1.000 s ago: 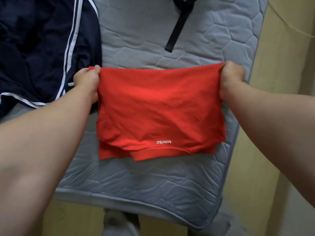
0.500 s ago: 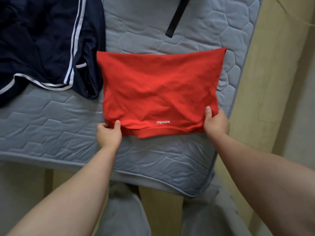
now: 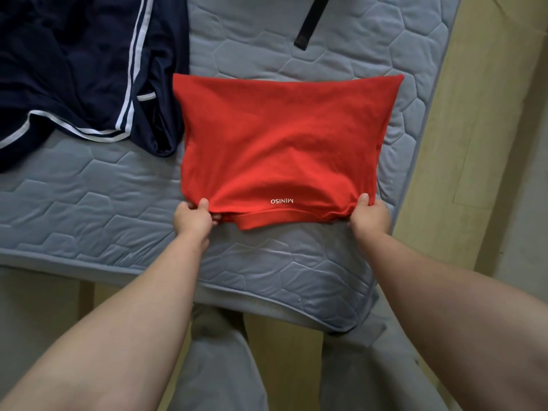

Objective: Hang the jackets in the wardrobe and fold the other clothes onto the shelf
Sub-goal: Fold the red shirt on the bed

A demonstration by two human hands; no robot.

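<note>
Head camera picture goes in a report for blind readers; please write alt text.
The left hand and right hand pinch the near corners of a folded red shirt lying on a grey quilted mattress. A navy garment with white stripes lies to its left; a black strap lies beyond.

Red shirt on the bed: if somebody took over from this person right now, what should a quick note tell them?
The left hand grips the near left corner of the red shirt; the right hand grips its near right corner.
The shirt lies folded flat on the grey mattress. A navy white-striped garment lies unfolded beside it, on its left.
Done: shirt folded at least once.
Left: probably finish the fold, carry it to the shelf, then handle the navy garment. No shelf or wardrobe is in view.
</note>
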